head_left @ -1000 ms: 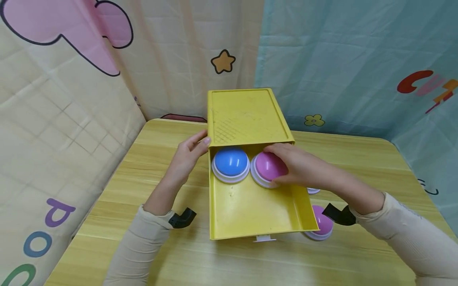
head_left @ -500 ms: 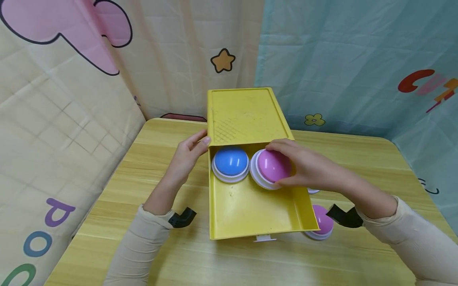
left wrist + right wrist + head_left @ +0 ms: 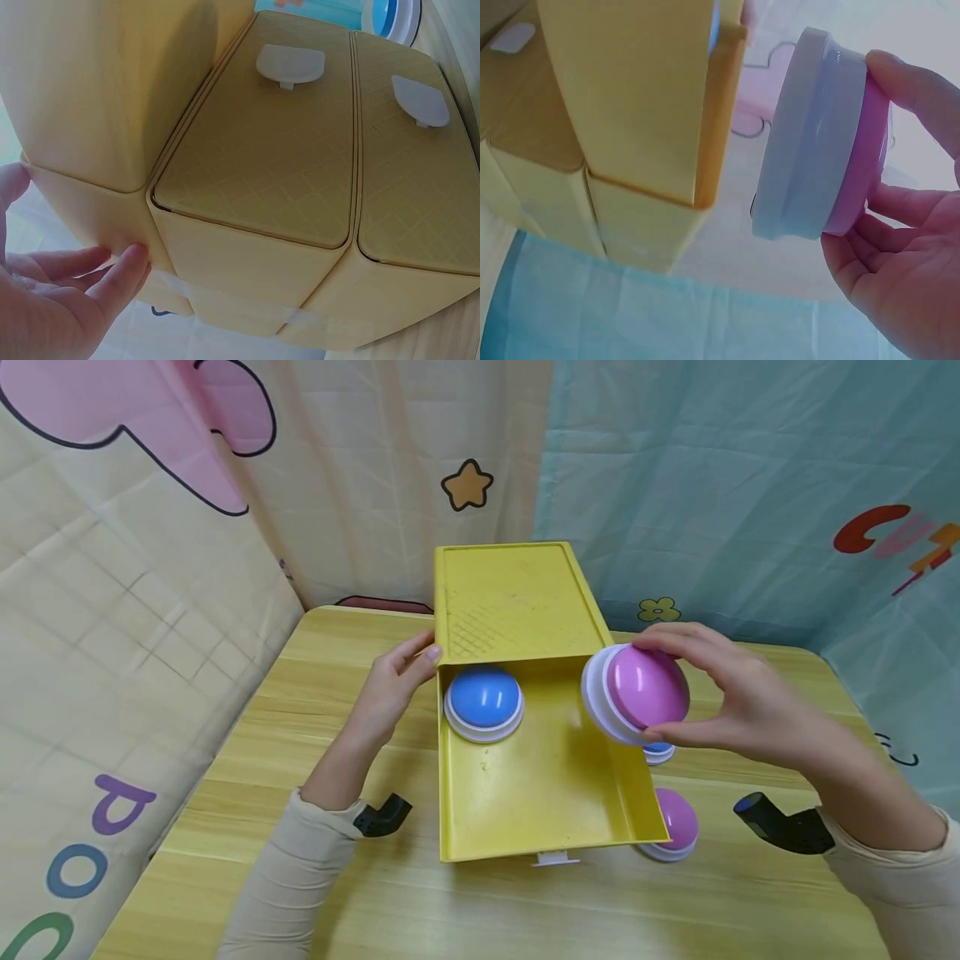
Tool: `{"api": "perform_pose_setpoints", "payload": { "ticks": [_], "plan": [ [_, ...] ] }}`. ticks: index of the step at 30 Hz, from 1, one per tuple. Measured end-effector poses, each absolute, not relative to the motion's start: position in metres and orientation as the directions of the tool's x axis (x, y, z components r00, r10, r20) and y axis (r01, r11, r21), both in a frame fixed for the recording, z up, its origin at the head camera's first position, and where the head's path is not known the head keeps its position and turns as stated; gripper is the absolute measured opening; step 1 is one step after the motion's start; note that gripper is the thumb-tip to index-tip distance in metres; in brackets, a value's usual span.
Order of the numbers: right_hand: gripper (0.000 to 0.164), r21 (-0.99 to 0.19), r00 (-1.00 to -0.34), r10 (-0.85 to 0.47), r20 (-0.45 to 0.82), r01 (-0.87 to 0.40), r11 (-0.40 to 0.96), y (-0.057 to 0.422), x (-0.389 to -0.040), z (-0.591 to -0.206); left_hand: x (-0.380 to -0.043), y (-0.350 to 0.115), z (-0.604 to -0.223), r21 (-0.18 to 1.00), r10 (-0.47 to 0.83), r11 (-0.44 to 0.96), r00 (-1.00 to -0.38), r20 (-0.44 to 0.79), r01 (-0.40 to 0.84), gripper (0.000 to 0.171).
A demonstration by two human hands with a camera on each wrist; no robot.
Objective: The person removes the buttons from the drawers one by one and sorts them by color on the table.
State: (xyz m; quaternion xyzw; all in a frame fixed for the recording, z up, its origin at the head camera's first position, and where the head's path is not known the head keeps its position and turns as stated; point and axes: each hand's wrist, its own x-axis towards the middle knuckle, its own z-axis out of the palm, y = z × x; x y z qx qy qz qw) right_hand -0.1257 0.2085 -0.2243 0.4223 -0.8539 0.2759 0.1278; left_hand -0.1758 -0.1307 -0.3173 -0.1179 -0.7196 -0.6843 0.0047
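Note:
My right hand (image 3: 738, 697) holds a pink dome-shaped push button (image 3: 651, 687) by its edge, thumb on one side and fingers on the other. It is tilted above the right wall of the pulled-out yellow drawer (image 3: 525, 810). In the right wrist view, the white base of this button (image 3: 802, 142) faces the drawer, apart from it. A blue push button (image 3: 484, 697) sits in the drawer's back left. My left hand (image 3: 384, 692) rests its fingertips against the left side of the yellow drawer cabinet (image 3: 517, 597); in the left wrist view its fingers touch the casing (image 3: 90, 202).
Beside the drawer's right, on the wooden table (image 3: 360, 893), are another pink button (image 3: 677, 820) and a partly hidden blue button (image 3: 658, 752). Two shut lower drawers (image 3: 262, 142) with white handles sit under the open one. Printed curtains (image 3: 675, 485) surround the table.
My right hand has lifted the pink button out of the drawer's back right and carried it right, over the side wall. The left hand stays in place.

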Motion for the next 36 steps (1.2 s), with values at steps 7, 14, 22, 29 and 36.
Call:
{"api": "perform_pose_setpoints", "payload": {
  "ticks": [7,14,22,29,36],
  "plan": [
    [0.088,-0.355,-0.722,-0.531,0.444,-0.686,0.635,0.245,-0.110,-0.232,-0.176,-0.131,-0.318,0.982,0.175,-0.004,-0.966,0.189,0.191,0.051],
    [0.078,-0.414,-0.884,-0.339,0.321,-0.453,0.790,0.284,-0.097,-0.267,-0.176,-0.131,-0.317,0.981,0.174,-0.010,-0.966,0.192,0.193,0.052],
    [0.072,-0.457,-0.948,-0.242,0.207,-0.313,0.833,0.328,-0.085,-0.322,-0.176,-0.131,-0.318,0.981,0.172,-0.004,-0.966,0.192,0.195,0.052],
    [0.068,-0.466,-0.971,-0.190,0.143,-0.235,0.853,0.349,-0.075,-0.361,-0.175,-0.130,-0.318,0.982,0.173,-0.003,-0.967,0.189,0.191,0.052],
    [0.066,-0.499,-0.981,-0.177,0.073,-0.190,0.845,0.359,-0.068,-0.388,-0.175,-0.131,-0.319,0.981,0.173,-0.006,-0.966,0.194,0.196,0.052]
  ]
}}
